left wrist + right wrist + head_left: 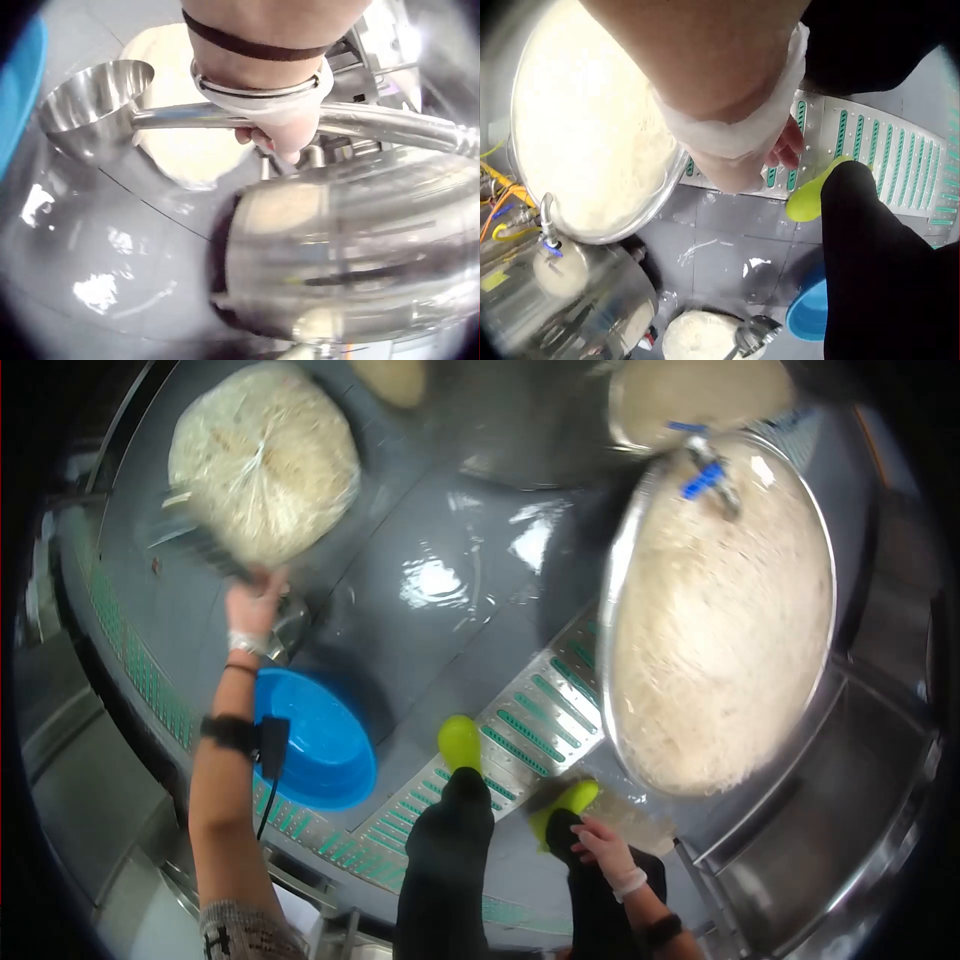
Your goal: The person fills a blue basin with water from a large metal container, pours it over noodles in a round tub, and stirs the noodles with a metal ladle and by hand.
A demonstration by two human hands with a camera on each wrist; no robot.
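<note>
My left hand (252,608) grips the long handle of a metal ladle (97,109), its fingers curled round it in the left wrist view. The deep round bowl of the ladle hangs over the wet floor, above a blue basin (325,745). Past that hand lies a large clear bag (265,460) of pale strands, gathered at its top. My right hand (608,855) hangs by my right leg with loosely bent fingers and holds nothing. Both hands wear thin clear gloves. To the right stands a large metal-rimmed vat (720,620) full of pale strands.
A slotted metal drain cover (535,725) crosses the grey floor by my green boots (460,742). A tap with a blue handle (703,480) is over the far end of the vat. A big steel vessel (577,300) stands beyond, and steel sinks (790,810) line the right side.
</note>
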